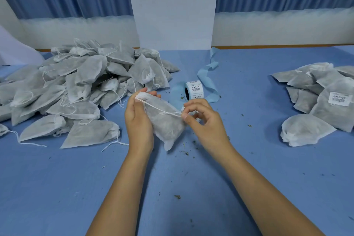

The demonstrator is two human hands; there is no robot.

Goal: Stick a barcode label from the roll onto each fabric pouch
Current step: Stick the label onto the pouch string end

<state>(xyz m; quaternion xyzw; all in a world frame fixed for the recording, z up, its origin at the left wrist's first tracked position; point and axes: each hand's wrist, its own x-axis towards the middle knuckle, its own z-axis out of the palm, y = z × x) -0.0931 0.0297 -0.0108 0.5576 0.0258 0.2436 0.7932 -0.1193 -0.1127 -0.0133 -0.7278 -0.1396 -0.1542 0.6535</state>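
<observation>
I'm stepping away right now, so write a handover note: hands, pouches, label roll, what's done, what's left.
Left hand holds one pouch; right hand pinches its drawstring. No label shows on it.
Label roll stands behind the hands.
Done: smaller pile on the right, one label visible there.
Left: the held pouch, then the large pile on the left, no labels visible.

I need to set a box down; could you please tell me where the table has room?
Free: the near table, either side of the forearms, and the stretch between label roll and right pouch pile. Crowded: the left pouch pile, and the centre, where the left hand holds a pouch and the right hand pinches its drawstring.
</observation>
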